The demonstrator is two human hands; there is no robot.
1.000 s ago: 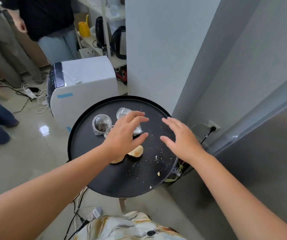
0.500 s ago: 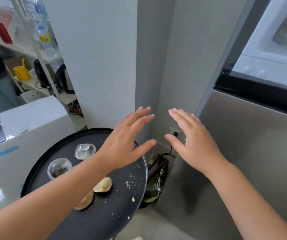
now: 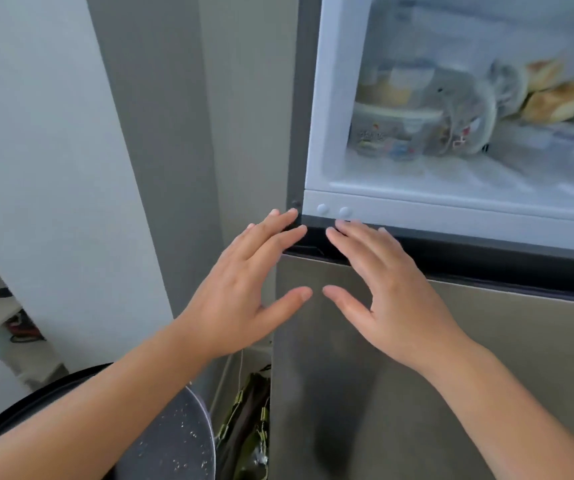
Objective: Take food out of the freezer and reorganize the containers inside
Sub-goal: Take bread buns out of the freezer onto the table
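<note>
The freezer compartment (image 3: 327, 98) stands open at the upper right, frosty inside. On its floor sit a clear lidded container with printed pictures (image 3: 389, 133), a second tub (image 3: 393, 84) stacked on it, a clear plastic bag (image 3: 465, 109) and two browned buns (image 3: 555, 95) at the back right. My left hand (image 3: 240, 292) and my right hand (image 3: 389, 292) are raised side by side below the freezer's lower edge, fingers spread, holding nothing. Their fingertips reach the dark gap above the lower door.
The grey lower fridge door (image 3: 451, 358) fills the bottom right. A white wall and grey pillar (image 3: 160, 133) stand left of the fridge. The black round tray table (image 3: 181, 441) with crumbs lies at bottom left, with a dark green bag (image 3: 244, 420) on the floor beside it.
The view has swung up and right from the tray table to the open freezer. Both empty hands have risen from above the tray to the freezer's lower edge.
</note>
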